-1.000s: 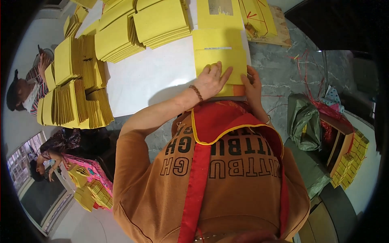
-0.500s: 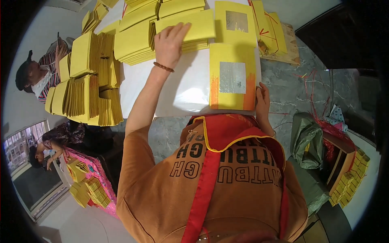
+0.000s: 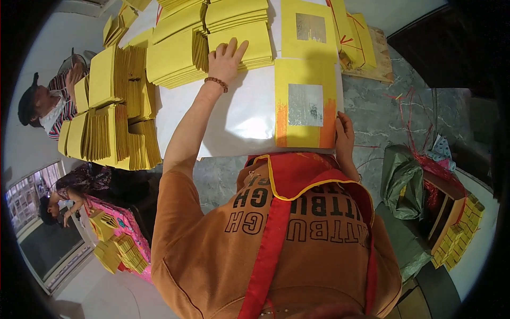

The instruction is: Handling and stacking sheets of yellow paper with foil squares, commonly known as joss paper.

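Paper (image 3: pixel 305 105) lies flat on the surface (image 3: pixel 247 119), not yet folded; the yellow stack (image 3: pixel 260 45) looks folded already. I see the left hand (image 3: pixel 224 62) spread there; whether the right hand (image 3: pixel 344 134), beside the paper, pinches, I cannot tell.

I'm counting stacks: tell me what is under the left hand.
Under the left hand, a stack of folded yellow sheets shows around the fingers. Whatever lies directly beneath the palm is covered.
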Demonstrator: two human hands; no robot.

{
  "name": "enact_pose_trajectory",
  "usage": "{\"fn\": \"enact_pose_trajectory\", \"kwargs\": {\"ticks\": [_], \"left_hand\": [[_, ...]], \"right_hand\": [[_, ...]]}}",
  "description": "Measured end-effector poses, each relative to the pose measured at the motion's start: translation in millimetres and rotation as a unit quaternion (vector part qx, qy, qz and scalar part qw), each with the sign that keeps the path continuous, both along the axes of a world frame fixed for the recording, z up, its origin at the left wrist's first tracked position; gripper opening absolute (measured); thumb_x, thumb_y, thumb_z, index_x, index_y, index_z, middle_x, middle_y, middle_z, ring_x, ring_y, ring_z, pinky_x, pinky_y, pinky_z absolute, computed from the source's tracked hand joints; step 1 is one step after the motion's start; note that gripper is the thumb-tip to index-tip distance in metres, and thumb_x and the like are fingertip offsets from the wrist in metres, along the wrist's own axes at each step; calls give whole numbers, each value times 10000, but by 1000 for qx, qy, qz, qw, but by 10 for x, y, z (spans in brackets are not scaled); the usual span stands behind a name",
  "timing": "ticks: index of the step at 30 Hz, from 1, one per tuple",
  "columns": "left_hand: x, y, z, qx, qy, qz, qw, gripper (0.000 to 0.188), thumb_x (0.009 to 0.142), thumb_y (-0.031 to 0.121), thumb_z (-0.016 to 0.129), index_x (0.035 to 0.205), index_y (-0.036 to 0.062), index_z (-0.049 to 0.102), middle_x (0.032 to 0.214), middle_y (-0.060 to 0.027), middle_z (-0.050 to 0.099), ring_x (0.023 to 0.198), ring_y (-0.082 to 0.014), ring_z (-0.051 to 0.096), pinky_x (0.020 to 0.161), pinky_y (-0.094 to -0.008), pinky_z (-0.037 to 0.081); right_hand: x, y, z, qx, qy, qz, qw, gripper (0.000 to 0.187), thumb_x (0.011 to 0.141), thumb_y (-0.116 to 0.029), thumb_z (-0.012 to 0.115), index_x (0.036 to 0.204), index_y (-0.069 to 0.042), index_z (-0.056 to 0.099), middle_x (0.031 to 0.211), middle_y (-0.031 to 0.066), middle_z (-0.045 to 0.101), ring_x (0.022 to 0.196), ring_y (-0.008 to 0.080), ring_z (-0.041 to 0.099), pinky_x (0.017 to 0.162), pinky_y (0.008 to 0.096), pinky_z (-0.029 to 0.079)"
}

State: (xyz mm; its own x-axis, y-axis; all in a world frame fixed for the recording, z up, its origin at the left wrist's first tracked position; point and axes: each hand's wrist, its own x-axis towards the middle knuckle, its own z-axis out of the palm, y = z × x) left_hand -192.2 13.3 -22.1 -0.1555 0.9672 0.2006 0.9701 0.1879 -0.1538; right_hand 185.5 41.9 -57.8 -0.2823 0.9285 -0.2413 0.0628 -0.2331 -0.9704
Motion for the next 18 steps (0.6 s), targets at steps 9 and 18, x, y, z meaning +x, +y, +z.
{"fn": "enact_pose_trajectory", "kwargs": {"ticks": [9, 18], "left_hand": [[50, -8, 11, -24, -20, 4, 1000, 757, 717, 213, 643, 1387, 228, 290, 1382, -101, 317, 1194, -318, 353, 940, -468, 312], [82, -34, 434, -11, -39, -24, 999, 886, 648, 238, 755, 1391, 233, 273, 1390, -125, 308, 1220, -334, 339, 960, -485, 295]], "right_hand": [[-20, -13, 50, 3, 21, -2, 1000, 354, 909, -152, 535, 1223, -5, 465, 1087, 80, 538, 989, 144, 499, 880, 262, 395], [-1, 9, -40, 10, 9, 20, 1000, 365, 896, -156, 559, 1216, -4, 472, 1085, 89, 553, 981, 147, 517, 875, 266, 409]]}}
